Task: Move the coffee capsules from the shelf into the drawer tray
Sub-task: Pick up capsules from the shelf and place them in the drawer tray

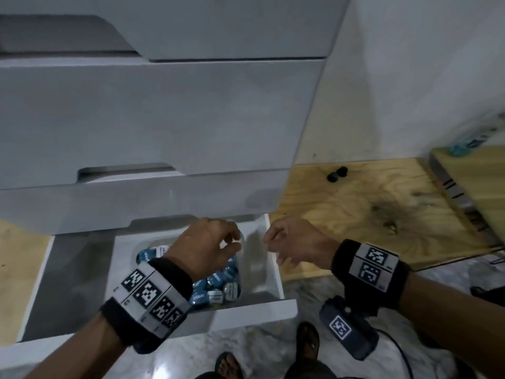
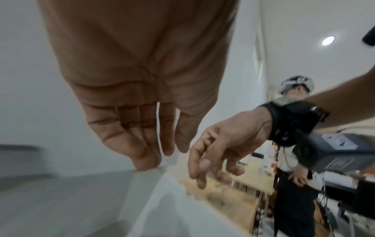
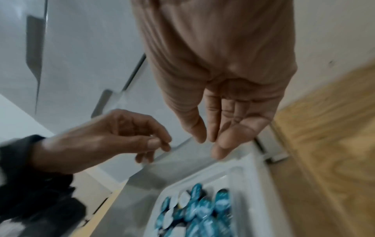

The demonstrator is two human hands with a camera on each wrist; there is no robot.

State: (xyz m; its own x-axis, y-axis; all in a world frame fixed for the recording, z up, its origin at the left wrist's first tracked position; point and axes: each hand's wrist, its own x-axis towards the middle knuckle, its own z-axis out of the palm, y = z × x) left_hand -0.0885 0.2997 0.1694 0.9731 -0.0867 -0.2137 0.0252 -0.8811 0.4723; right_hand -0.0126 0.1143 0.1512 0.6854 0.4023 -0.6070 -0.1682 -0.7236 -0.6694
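Seen from the head camera, two sandalled feet (image 1: pixel 308 343) stand on a pale marbled floor (image 1: pixel 259 340) at the bottom of the picture.

Just beyond them a white drawer (image 1: pixel 276 307) is pulled open. In its right half sits a clear tray (image 1: pixel 240 269), heaped with coffee capsules (image 1: pixel 218 288) in blue foil with white lids. The capsules fill the tray from its near edge back under the left hand.

The left hand (image 1: pixel 203 246) hovers over the far part of the tray, palm down. Its fingers are loosely curled, with thumb and fingertips close together. The left wrist view shows an empty palm, so this grip is narrow and holds nothing.

The right hand (image 1: pixel 293 242) hangs above the drawer's right wall, near the left hand but not touching it. Its fingers droop, relaxed and a little apart; this grip too is slack and empty.

Both wrists wear black bands (image 1: pixel 369 272) with black-and-white square markers.

Behind the hands, closed grey drawer fronts (image 1: pixel 153 119) rise one above the other. To the right of the open drawer lies a plywood shelf (image 1: pixel 369 214) against a white wall. Two small dark round objects (image 1: pixel 337 173) rest near its far edge; blur hides what they are. A stack of pale boards (image 1: pixel 475 184) sits at the shelf's right end.
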